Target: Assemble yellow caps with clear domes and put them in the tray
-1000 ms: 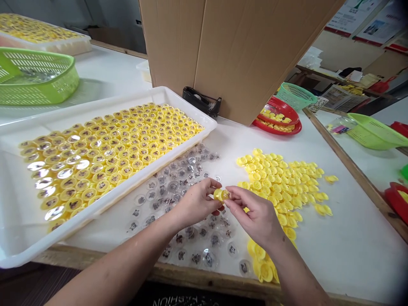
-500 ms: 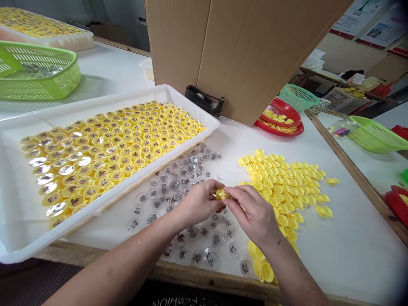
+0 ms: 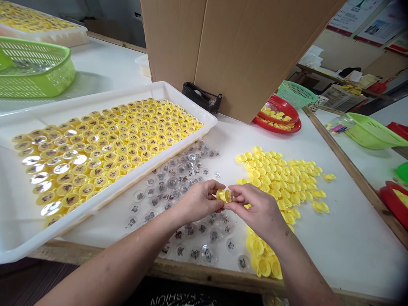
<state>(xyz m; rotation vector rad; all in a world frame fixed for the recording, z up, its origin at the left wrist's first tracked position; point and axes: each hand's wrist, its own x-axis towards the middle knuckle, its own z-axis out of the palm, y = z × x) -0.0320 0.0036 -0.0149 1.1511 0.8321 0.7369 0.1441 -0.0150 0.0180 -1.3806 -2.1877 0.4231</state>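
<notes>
Gripped lightly in the fingers of my left hand [image 3: 202,199] is a small yellow cup [image 3: 223,196], with the fingertips of my right hand [image 3: 258,208] drawn together at its right side. I see it held above the counter [image 3: 338,242], toward the front edge. It is glossy and tilted, its round, rimmed end turned to the right and partly toward me; a clear glint shows there, but I can't tell whether a disc is seated on it.

Under my left wrist, clear printed discs [image 3: 195,253] spread back from the wooden front edge [image 3: 197,271] to the side of the white tray [image 3: 12,212], so that side is tight. Loose yellow cups [image 3: 277,178] crowd the surface beside and beyond my right hand. Between these two spreads I have a bare lane running toward the cardboard [image 3: 242,55] at the back. My widest room is the bare front right corner, bounded by a wooden strip [image 3: 346,161] along the right edge.
</notes>
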